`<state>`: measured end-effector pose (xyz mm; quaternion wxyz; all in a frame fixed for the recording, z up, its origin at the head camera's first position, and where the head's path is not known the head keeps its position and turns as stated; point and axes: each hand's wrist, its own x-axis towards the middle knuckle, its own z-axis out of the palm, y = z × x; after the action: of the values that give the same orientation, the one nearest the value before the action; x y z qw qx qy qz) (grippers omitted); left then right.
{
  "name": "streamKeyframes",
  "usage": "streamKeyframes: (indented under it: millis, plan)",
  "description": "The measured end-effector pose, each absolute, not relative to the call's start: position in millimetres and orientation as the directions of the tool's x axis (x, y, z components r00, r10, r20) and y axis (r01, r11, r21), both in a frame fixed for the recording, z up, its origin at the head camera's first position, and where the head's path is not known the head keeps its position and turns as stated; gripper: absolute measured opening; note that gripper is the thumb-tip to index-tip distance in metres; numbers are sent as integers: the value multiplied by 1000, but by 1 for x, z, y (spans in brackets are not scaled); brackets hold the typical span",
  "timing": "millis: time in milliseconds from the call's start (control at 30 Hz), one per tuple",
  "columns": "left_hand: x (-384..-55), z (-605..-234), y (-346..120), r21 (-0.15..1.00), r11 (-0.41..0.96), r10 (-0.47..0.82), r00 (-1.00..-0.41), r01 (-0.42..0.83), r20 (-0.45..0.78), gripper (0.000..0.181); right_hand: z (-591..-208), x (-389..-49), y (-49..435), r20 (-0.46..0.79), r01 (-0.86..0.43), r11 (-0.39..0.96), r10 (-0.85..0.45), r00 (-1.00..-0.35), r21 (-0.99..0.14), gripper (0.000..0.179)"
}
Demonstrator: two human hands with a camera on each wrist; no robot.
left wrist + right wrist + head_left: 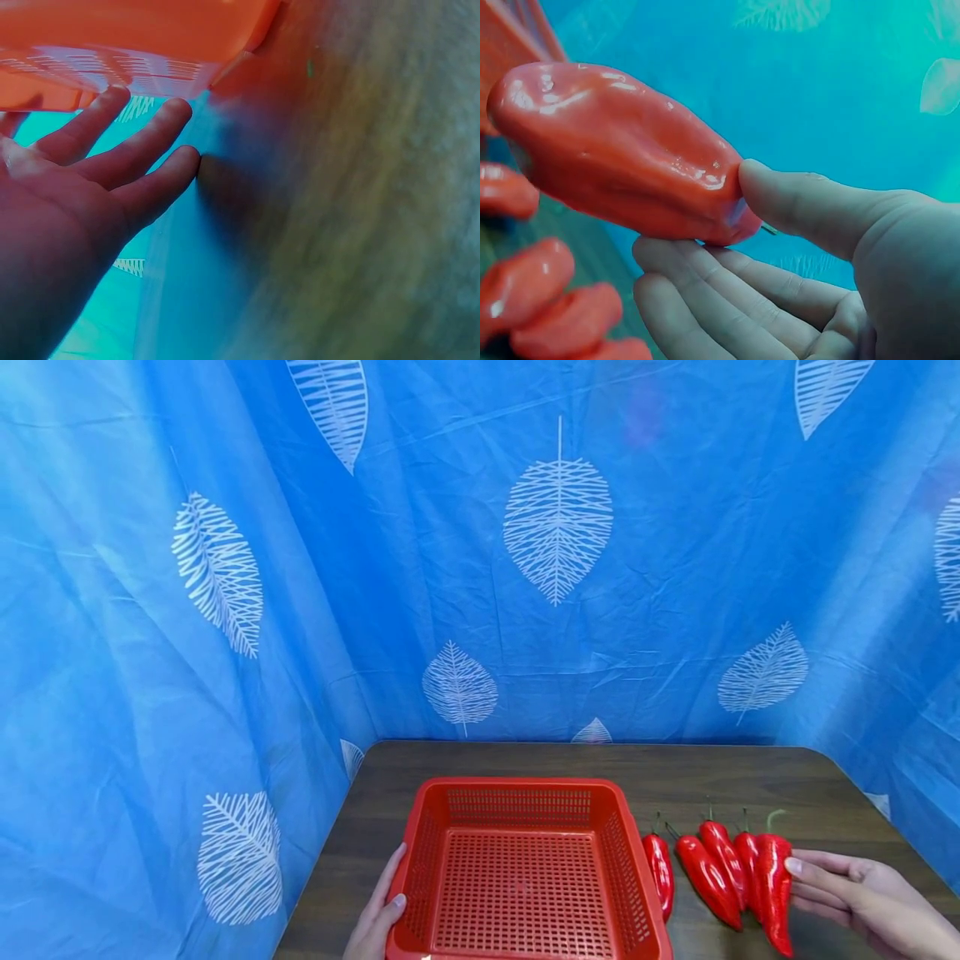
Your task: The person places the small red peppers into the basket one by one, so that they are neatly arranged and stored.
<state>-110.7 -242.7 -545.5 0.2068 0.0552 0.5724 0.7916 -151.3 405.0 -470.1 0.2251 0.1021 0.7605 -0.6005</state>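
A glossy red pepper [775,893] is pinched between the thumb and fingers of my right hand [862,889]. The right wrist view shows this pepper [615,150] raised, with the thumb near its stem end and the fingertips beneath. My left hand [377,917] rests against the left side of a red plastic basket [517,783], whose slotted floor is bare. In the left wrist view the left hand's fingers [142,157] lie spread and fairly straight by the basket's outer wall [135,34].
Several more red peppers lie right of the basket, including one pepper [660,868] close to its wall and another pepper [708,881] among a cluster beside the held one. The dark wooden table [720,768] is backed by a blue curtain [645,568] with white leaf prints.
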Motion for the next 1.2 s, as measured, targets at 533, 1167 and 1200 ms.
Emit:
streamKeyframes:
  millis: [533, 1167, 1200]
  plan:
    - [-111, -544, -241, 923, -255, 382, -907, -289, -178, 83, -447, -148, 324, -354, 330, 161, -160, -921, -930, 76]
    - [-111, -547, -243, 924, -259, 400, -902, -281, -162, 85, -421, -169, 204, -89, 99, -15, -328, -941, -995, 66]
    - [-111, -546, -243, 923, -258, 401, -901, -285, -166, 85, -420, -171, 199, -84, 97, -24, -327, -941, -995, 67]
